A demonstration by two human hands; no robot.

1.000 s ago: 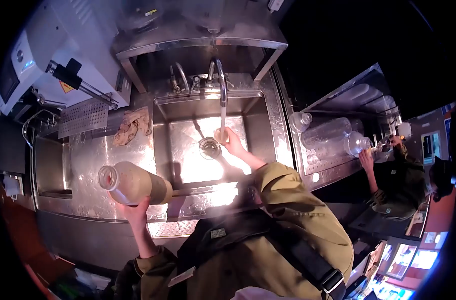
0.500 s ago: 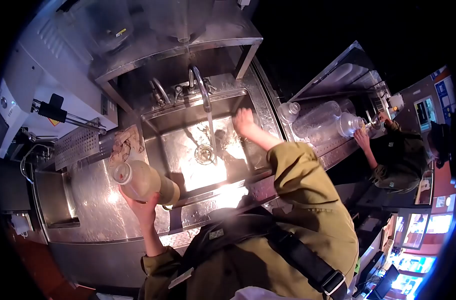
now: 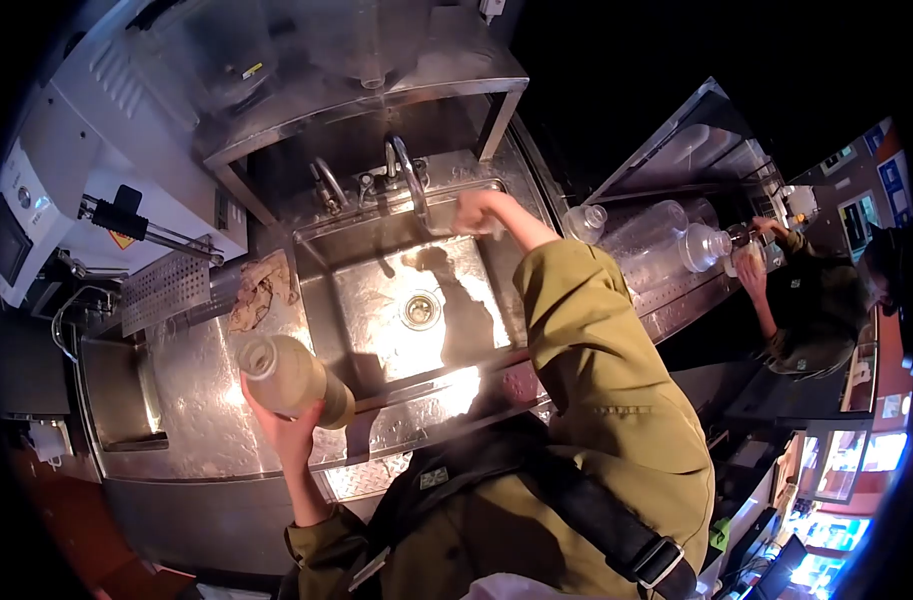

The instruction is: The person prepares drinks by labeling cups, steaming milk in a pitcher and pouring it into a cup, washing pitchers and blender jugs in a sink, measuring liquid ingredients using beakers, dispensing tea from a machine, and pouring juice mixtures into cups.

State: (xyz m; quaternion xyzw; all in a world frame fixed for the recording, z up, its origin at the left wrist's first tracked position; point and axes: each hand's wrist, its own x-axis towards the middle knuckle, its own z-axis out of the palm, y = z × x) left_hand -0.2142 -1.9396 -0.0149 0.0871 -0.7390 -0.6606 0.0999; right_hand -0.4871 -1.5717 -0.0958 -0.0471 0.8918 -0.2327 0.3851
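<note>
My left hand (image 3: 294,428) is wrapped around a wide-necked plastic bottle (image 3: 294,378), cloudy and pale. The bottle leans over the counter at the sink's left front corner, its uncovered mouth facing up and away. At the sink's far right, my right hand (image 3: 473,213) is closed beside the tip of the curved faucet (image 3: 413,180). Something pale and translucent shows at its fingers, too blurred to name. Below lies the wet steel sink (image 3: 361,345) with a round drain (image 3: 420,310).
A crumpled brown cloth (image 3: 263,290) lies left of the sink. A metal shelf (image 3: 376,95) spans behind the faucets. Large clear containers (image 3: 646,240) stand on the right counter, where a co-worker (image 3: 816,290) handles something. A white machine (image 3: 126,150) stands at left.
My right hand has moved from the sink's right side up to the faucet tip. The water stream that fell to the drain no longer shows there. The bottle stays in my left hand.
</note>
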